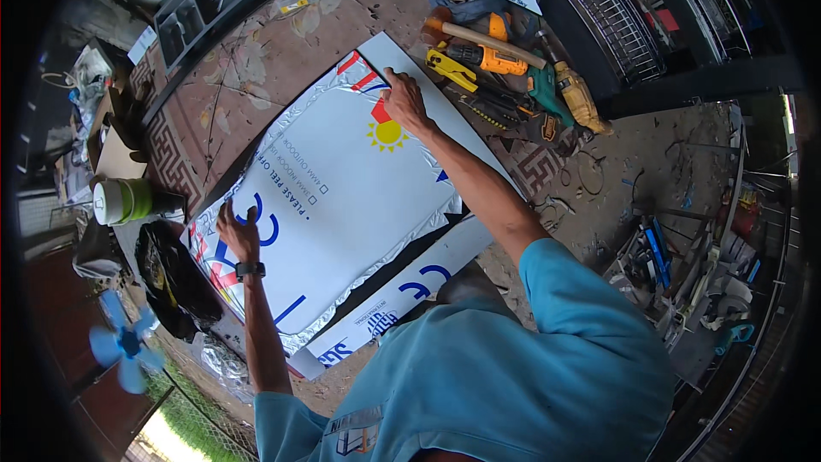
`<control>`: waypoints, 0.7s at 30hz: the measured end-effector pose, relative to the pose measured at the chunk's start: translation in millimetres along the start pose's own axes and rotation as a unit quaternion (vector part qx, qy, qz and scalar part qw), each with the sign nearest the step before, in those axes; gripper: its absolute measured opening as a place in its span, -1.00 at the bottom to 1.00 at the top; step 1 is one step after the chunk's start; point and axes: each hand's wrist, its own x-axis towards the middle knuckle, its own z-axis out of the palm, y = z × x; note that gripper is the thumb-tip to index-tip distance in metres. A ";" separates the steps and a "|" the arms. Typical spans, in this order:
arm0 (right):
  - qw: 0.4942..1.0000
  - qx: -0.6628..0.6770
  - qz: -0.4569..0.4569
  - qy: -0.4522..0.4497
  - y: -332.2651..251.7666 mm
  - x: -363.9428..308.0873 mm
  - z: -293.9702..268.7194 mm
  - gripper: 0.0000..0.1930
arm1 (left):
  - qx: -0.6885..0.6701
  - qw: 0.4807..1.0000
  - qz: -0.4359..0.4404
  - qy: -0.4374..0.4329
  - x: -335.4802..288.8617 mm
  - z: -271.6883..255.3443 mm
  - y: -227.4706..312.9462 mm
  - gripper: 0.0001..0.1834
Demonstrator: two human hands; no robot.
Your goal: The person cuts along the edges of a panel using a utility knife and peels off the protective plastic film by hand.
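Observation:
A large white panel with a printed protective film lies flat on a patterned floor. The film carries blue, red and yellow marks and has crinkled silvery edges. My left hand, with a black watch on its wrist, presses down near the panel's left edge, fingers spread. My right hand reaches far forward and rests flat near the panel's far corner, fingers on the film. Neither hand holds anything. A second white strip with blue print lies along the panel's near edge.
Tools lie heaped beyond the panel: a hammer, yellow drills, a yellow cutter. A green and white can and a black bag sit at the left. A blue fan is at lower left. Wire racks stand at the back right.

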 end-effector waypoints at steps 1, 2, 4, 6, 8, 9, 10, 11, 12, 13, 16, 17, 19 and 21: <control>1.000 0.022 0.004 -0.005 -4.6 -10.7 -14.3 -0.64 | -0.038 0.998 0.037 -0.014 -7.8 2.6 41.6 -0.44; 1.000 0.018 -0.020 0.011 2.6 -24.5 -31.4 -0.64 | -0.057 0.996 0.066 -0.009 -12.5 9.4 79.1 -0.51; 0.996 -0.021 -0.059 0.059 44.6 -52.4 -66.9 -0.63 | -0.134 0.989 0.059 -0.015 -10.4 29.6 155.9 -0.60; 0.995 -0.090 -0.031 0.029 78.9 -78.7 -96.8 -0.56 | -0.172 0.983 0.068 -0.011 0.6 56.4 216.0 -0.62; 0.985 -0.166 -0.040 -0.022 97.1 -97.2 -122.7 -0.53 | -0.155 0.984 0.073 -0.046 13.3 76.3 264.7 -0.51; 0.986 -0.158 -0.051 -0.027 103.4 -100.9 -130.4 -0.53 | -0.136 0.984 0.090 -0.067 20.8 82.2 280.0 -0.44; 0.984 -0.168 -0.049 -0.020 112.8 -106.1 -136.8 -0.49 | -0.088 0.985 0.101 -0.108 27.1 80.5 295.9 -0.35; 0.983 -0.178 -0.048 -0.013 121.7 -106.1 -140.1 -0.46 | -0.041 0.982 0.110 -0.149 35.3 76.6 306.1 -0.26; 0.984 -0.170 -0.053 -0.018 128.4 -103.6 -142.9 -0.46 | -0.031 0.976 0.124 -0.175 43.2 82.6 303.3 -0.09; 0.984 -0.157 -0.061 -0.060 136.7 -100.6 -145.1 -0.43 | 0.017 0.966 0.114 -0.229 54.2 76.7 311.3 0.01; 0.981 -0.108 -0.033 -0.161 138.4 -91.5 -148.6 -0.41 | 0.020 0.950 0.094 -0.299 72.8 70.5 320.0 0.22; 0.973 -0.076 0.005 -0.219 137.0 -90.1 -149.6 -0.43 | 0.033 0.931 0.070 -0.356 71.0 67.8 322.8 0.29; 0.972 0.039 0.010 -0.230 157.0 -98.3 -148.3 -0.49 | 0.078 0.902 0.043 -0.422 64.0 70.9 330.2 0.44; 0.956 0.154 0.020 -0.249 158.8 -95.5 -154.1 -0.54 | 0.084 0.901 0.040 -0.424 56.5 85.5 326.8 0.47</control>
